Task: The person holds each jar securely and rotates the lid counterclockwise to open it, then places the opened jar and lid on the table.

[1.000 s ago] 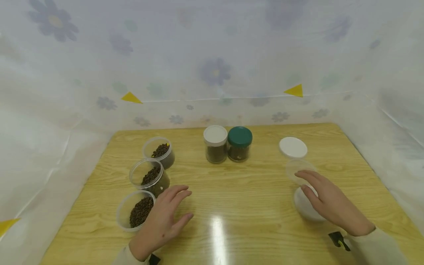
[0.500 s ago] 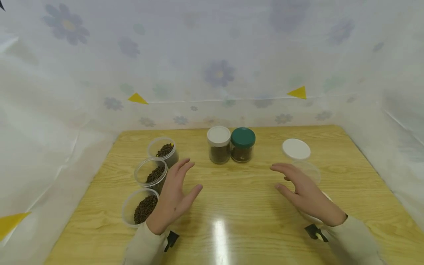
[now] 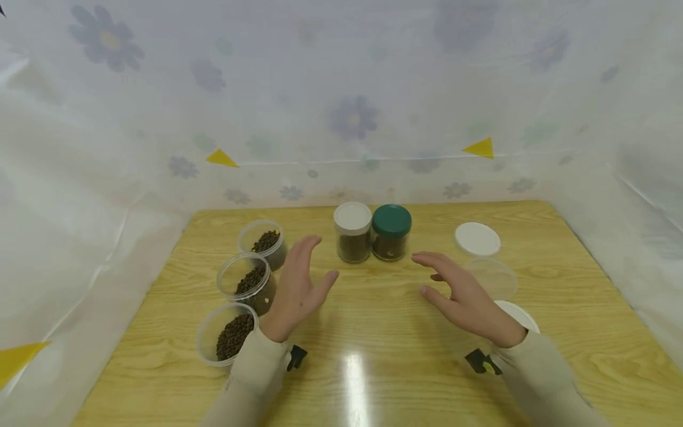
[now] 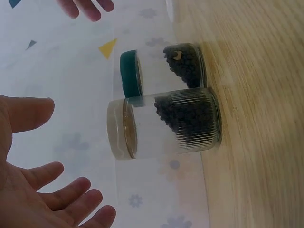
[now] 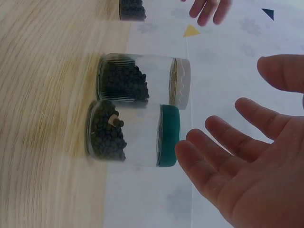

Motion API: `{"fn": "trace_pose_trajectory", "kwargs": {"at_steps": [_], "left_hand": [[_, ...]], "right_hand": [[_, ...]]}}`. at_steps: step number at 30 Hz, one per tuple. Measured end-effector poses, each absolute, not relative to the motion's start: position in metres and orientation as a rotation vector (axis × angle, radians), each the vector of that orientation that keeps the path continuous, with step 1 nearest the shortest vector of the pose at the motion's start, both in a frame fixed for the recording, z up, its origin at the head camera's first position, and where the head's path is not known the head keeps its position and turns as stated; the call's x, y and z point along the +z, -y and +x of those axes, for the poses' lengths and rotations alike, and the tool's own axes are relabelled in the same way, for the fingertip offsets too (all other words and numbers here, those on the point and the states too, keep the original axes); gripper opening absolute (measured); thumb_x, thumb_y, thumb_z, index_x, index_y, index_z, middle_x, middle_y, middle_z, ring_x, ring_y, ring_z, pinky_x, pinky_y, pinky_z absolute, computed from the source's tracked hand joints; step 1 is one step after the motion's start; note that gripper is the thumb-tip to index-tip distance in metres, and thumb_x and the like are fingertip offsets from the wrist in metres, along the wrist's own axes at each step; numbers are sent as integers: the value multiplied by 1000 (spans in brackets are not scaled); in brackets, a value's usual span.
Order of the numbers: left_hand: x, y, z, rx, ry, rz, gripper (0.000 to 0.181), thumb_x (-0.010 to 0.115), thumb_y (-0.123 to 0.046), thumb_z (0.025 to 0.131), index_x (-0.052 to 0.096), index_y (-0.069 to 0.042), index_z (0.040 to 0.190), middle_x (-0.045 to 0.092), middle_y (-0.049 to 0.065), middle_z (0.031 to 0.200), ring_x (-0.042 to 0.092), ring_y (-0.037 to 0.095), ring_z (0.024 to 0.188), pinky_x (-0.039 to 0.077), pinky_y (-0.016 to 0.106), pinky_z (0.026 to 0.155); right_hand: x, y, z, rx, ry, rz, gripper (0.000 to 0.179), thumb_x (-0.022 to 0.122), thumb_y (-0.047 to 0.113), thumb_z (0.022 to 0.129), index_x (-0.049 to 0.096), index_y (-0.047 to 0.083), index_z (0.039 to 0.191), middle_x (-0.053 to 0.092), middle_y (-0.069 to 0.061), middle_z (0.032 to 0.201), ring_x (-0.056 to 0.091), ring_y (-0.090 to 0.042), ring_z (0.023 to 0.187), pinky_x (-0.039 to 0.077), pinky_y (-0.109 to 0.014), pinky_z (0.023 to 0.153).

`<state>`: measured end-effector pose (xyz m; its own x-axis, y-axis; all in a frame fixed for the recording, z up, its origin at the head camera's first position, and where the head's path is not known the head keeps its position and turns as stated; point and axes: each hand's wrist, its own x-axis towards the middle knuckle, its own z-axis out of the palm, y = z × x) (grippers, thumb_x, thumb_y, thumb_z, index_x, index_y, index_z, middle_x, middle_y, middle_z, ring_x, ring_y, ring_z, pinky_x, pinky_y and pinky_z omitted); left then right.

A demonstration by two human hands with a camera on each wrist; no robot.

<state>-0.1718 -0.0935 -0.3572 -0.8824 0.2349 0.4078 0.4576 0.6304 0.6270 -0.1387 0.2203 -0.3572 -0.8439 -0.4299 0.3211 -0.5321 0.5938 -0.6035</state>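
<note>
Reading the table [image 3: 389,379] as a dial with my sleeves at six, I have three uncovered tubs holding brown pellets [image 3: 235,337]: the near tub [image 3: 206,333] before nine, the middle tub [image 3: 228,277] after it, the far tub [image 3: 278,257] at ten. My left sleeve [image 3: 259,359] covers part of the near tub's rim. My left hand [image 3: 295,289] is wide, thumb apart, and runs off the edge of its wrist view. At twelve, beyond the hands, the white-lidded jar [image 3: 353,232] and green-lidded jar [image 3: 391,232] stand upright, part filled; I can't tell whether they touch. My right hand [image 3: 468,300], toward three, is wide too. Past it lie the white disc [image 3: 477,239] at two, then the clear disc [image 3: 495,279], faint against the wood, and at three a white round piece [image 3: 522,314], mostly hidden behind my wrist.
</note>
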Motion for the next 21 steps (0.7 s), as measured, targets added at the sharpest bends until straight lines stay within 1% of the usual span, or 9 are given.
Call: {"fn": "trace_pose_trajectory", "kwargs": {"at_steps": [4,7,13,21], "left_hand": [[-363,88,-191,-1174,2584,-490,68,66,-30,94,36,-4,150,39,19,153,37,37,143,34,58,115],[-367,81,-207,-1195,2577,-450,76,70,-30,91,33,-4,151,36,20,154,36,37,143,34,57,115],[-372,69,-237,-1151,2574,-392,90,80,-35,82,30,-5,152,34,18,155,34,35,144,35,56,115],[-381,54,-264,-1264,2601,-331,106,82,-43,79,19,-12,158,27,14,161,31,34,148,34,57,116]], "right_hand": [[-358,-214,-142,1119,2675,806,51,57,12,100,41,11,149,45,-11,152,46,-26,136,49,-46,99],[-358,-209,-143,1144,2673,802,50,56,14,101,42,10,149,46,-11,151,46,-26,136,49,-47,100],[-355,-204,-146,1142,2684,816,53,58,16,100,39,14,150,44,-10,152,47,-27,136,49,-49,100],[-354,-202,-148,1170,2677,838,55,58,14,100,38,16,151,42,-9,154,44,-27,139,50,-50,99]]}}
